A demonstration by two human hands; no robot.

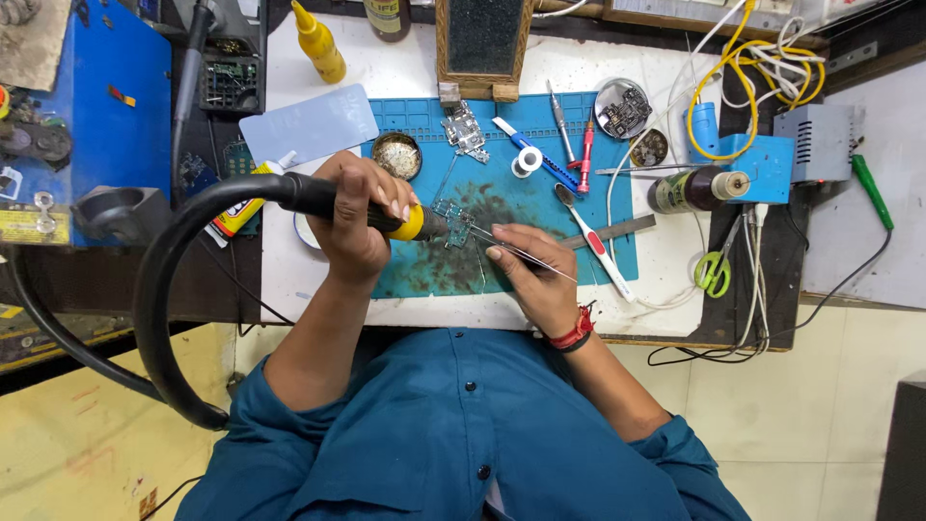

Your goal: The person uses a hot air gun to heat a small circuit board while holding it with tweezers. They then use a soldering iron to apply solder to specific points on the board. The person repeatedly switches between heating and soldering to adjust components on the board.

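Left hand: the left hand (355, 220) had its fingers wrapped tight around one black tool with a yellow collar and a thick black hose (333, 199).
Right hand: the right hand (536, 275) pinched one pair of thin silver tweezers (526, 255) with closed fingers.
Board: one small green circuit board (455, 225) lay on the blue mat (540, 207), between the two hands. The tool's tip and the tweezers' points both met it.
Mat things: one white and red toothbrush (592, 238), one red screwdriver (585, 152), one round brass tin (396, 154).
Bench: one yellow squeeze bottle (318, 44) and one pair of green scissors (714, 271) sat on the white bench (280, 270).
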